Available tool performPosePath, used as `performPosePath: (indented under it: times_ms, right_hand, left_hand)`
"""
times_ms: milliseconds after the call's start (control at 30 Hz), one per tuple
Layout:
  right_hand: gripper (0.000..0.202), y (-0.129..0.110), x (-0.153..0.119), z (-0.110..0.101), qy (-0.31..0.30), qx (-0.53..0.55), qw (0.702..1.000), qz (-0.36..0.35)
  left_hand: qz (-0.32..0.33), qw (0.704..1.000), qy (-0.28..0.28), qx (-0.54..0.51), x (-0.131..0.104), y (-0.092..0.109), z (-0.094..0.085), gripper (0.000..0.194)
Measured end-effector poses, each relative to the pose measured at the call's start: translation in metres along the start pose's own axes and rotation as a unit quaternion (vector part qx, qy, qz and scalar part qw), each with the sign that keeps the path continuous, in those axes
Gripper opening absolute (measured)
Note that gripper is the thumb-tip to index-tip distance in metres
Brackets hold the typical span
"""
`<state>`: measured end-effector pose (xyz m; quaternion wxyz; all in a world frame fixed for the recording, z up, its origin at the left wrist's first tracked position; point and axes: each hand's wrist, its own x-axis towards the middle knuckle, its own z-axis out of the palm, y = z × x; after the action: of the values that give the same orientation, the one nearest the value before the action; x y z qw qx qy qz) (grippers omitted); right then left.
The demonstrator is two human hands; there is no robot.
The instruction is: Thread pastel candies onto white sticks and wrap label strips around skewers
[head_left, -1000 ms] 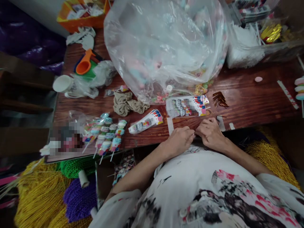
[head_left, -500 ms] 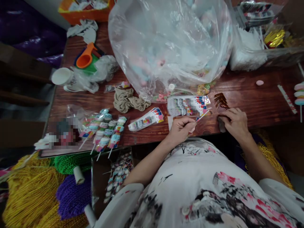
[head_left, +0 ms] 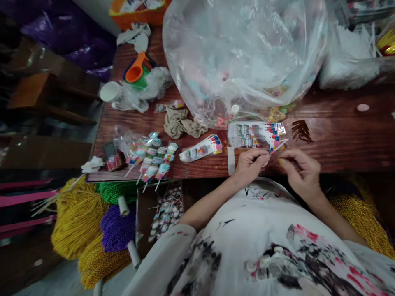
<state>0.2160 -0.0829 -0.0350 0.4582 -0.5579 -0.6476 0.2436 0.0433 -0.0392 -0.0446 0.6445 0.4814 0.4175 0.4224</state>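
My left hand (head_left: 251, 165) pinches a candy bag with a white stick (head_left: 280, 145) poking out of its neck. Close to the right of the stick is my right hand (head_left: 302, 170), thumb and index finger together; something tiny and yellowish shows at the fingertips, too small to make out. Brown twist ties (head_left: 301, 130) lie fanned out on the table just beyond my right hand. Behind my left hand is a stack of printed bags (head_left: 254, 135), and a smaller stack of printed bags (head_left: 202, 148) lies to its left.
A large clear plastic bag (head_left: 243, 49) covers the table's back middle. Filled candy skewers (head_left: 165, 164) lie at the left front, near a beige cloth (head_left: 182, 124). An orange scoop (head_left: 135, 72) and a white cup (head_left: 110, 92) stand at the left. Below is an open box (head_left: 166, 209).
The view has shifted right. My right hand has left the table beside the twist ties and moved toward the stick in my left hand. A grey object beneath its fingers no longer shows.
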Motion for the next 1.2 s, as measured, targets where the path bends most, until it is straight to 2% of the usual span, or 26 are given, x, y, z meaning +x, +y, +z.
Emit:
performPosePath:
  times_ms: [100, 167, 300, 433, 567, 667, 767, 867, 900, 933, 1000, 1067, 1133, 1200]
  right_hand:
    - [0.022, -0.017, 0.006, 0.021, 0.007, 0.011, 0.997, -0.081]
    - [0.025, -0.019, 0.011, 0.027, 0.003, 0.015, 0.995, -0.097]
    - [0.024, -0.013, 0.018, 0.025, -0.034, 0.040, 0.996, -0.076]
    - [0.022, -0.011, 0.017, 0.023, -0.047, 0.043, 0.997, -0.033]
    - [0.015, -0.011, 0.015, 0.023, -0.061, 0.051, 0.997, 0.017]
    - [0.014, -0.009, 0.013, 0.023, -0.065, 0.063, 0.996, 0.015]
    - [0.022, -0.005, 0.006, 0.027, -0.010, 0.060, 0.998, -0.005]
    - [0.024, -0.002, -0.001, 0.033, 0.086, 0.070, 0.994, -0.017]
    - [0.022, -0.002, -0.003, 0.035, 0.097, 0.084, 0.992, -0.004]
    - [0.019, -0.001, -0.004, 0.035, 0.087, 0.106, 0.990, 0.022]
    - [0.011, 0.002, -0.004, 0.035, 0.021, 0.174, 0.979, 0.104]
    - [0.011, 0.006, -0.002, 0.032, -0.052, 0.252, 0.949, 0.180]
    - [0.015, 0.012, 0.002, 0.026, -0.105, 0.301, 0.923, 0.217]
    - [0.017, 0.017, 0.010, 0.017, -0.164, 0.306, 0.913, 0.214]
  left_hand:
    - [0.046, 0.997, 0.004, 0.054, 0.001, 0.001, -0.002, 0.018]
    - [0.060, 0.994, -0.004, 0.086, -0.001, 0.006, -0.006, 0.020]
    - [0.089, 0.986, -0.042, 0.136, -0.009, 0.012, -0.016, 0.018]
    - [0.106, 0.984, -0.049, 0.135, -0.010, 0.008, -0.019, 0.022]
    - [0.080, 0.991, -0.060, 0.092, -0.007, 0.002, -0.018, 0.036]
    - [0.016, 0.998, -0.065, -0.006, -0.005, 0.002, -0.016, 0.038]
    - [-0.047, 0.990, -0.062, -0.118, -0.004, 0.005, -0.012, 0.039]
    - [-0.055, 0.986, -0.055, -0.145, -0.003, 0.009, -0.010, 0.038]
    - [-0.049, 0.988, -0.051, -0.139, -0.003, 0.010, -0.010, 0.037]
    - [-0.041, 0.990, -0.050, -0.129, -0.002, 0.011, -0.010, 0.037]
    - [-0.018, 0.993, -0.051, -0.102, -0.002, 0.013, -0.011, 0.036]
    - [0.008, 0.996, -0.059, -0.065, -0.001, 0.015, -0.012, 0.035]
    - [0.031, 0.997, -0.073, -0.019, 0.000, 0.019, -0.014, 0.035]
    - [0.036, 0.995, -0.094, 0.022, 0.001, 0.023, -0.015, 0.035]
